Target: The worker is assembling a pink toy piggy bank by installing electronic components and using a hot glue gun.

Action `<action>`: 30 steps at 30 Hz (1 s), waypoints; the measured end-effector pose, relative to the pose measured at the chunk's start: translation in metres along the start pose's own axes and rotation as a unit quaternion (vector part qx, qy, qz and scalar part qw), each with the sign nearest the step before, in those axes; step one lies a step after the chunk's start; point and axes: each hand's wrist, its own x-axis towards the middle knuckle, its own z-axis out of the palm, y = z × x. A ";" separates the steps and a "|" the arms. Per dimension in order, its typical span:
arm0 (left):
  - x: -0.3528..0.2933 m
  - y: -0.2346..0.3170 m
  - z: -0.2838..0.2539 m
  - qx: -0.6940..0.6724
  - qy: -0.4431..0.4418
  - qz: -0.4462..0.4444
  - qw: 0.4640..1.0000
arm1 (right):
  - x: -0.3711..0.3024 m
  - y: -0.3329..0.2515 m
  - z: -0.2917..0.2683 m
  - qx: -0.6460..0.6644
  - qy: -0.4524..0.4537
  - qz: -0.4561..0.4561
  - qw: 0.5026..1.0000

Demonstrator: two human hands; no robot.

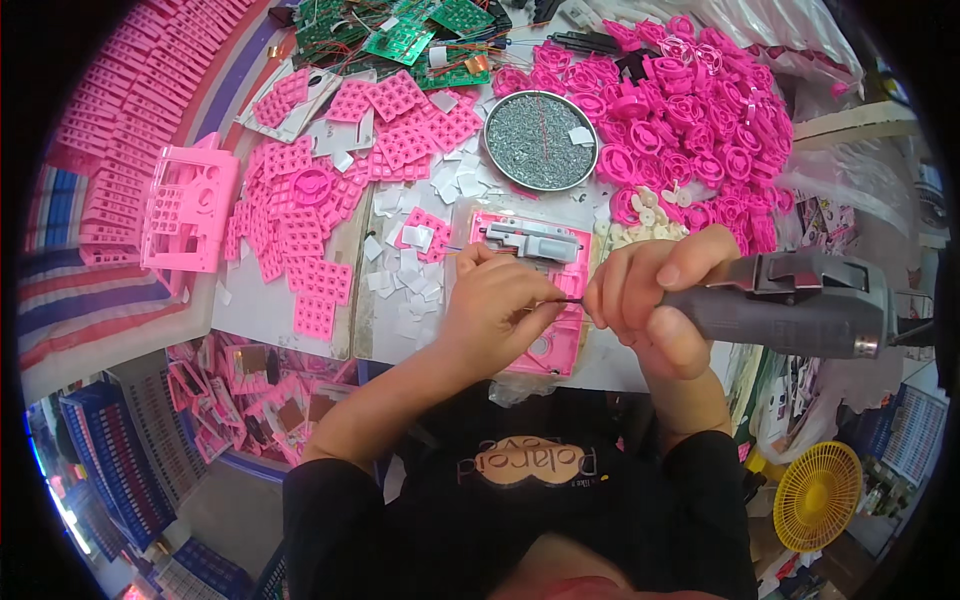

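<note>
My right hand (665, 295) is wrapped around a dark grey electric screwdriver (780, 312), held nearly level with its bit pointing left. The tip of the thin bit meets the fingertips of my left hand (500, 305). Those fingers are pinched together; whatever sits between them, perhaps a screw, is too small to make out. Under both hands lies an open pink plastic housing (568, 345), partly hidden by them. A grey plastic part (535, 245) rests across its far end. Just beyond it stands a round metal dish (541, 188) filled with small grey screws.
Pink keypad pieces (320, 235) and white paper bits (405, 290) spread to the left, beside an upright pink housing (190, 205). Pink round parts (690, 130) heap at the right, near cream-coloured small parts (650, 215). Green circuit boards (400, 40) lie at the back.
</note>
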 end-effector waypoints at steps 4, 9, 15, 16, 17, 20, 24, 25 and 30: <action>0.009 0.002 0.000 0.160 0.027 0.051 0.985 | -0.002 0.005 -0.004 -0.024 0.006 -0.015 1.000; 0.026 -0.020 0.004 0.290 0.015 0.074 0.954 | 0.007 0.035 -0.041 -0.036 0.043 -0.073 0.996; 0.025 -0.021 0.003 0.279 0.020 0.061 0.958 | 0.018 0.055 -0.052 -0.165 0.036 -0.024 0.985; 0.025 -0.022 0.003 0.280 0.021 0.061 0.958 | 0.017 0.059 -0.053 -0.190 0.029 -0.030 0.981; 0.025 -0.022 0.003 0.278 0.021 0.061 0.958 | 0.016 0.062 -0.054 -0.217 0.022 -0.035 0.975; 0.025 -0.025 0.004 0.268 0.010 0.063 0.961 | 0.011 0.072 -0.055 -0.261 0.016 -0.062 0.963; 0.043 -0.030 0.001 0.206 -0.022 0.077 0.975 | 0.014 0.067 -0.054 -0.270 0.009 -0.030 0.962; 0.049 -0.031 -0.002 0.194 -0.078 0.074 0.975 | 0.020 0.064 -0.052 -0.258 0.003 -0.005 0.966; 0.037 -0.028 -0.038 0.190 -0.149 0.074 0.968 | 0.059 0.039 -0.082 -0.034 -0.012 0.141 0.989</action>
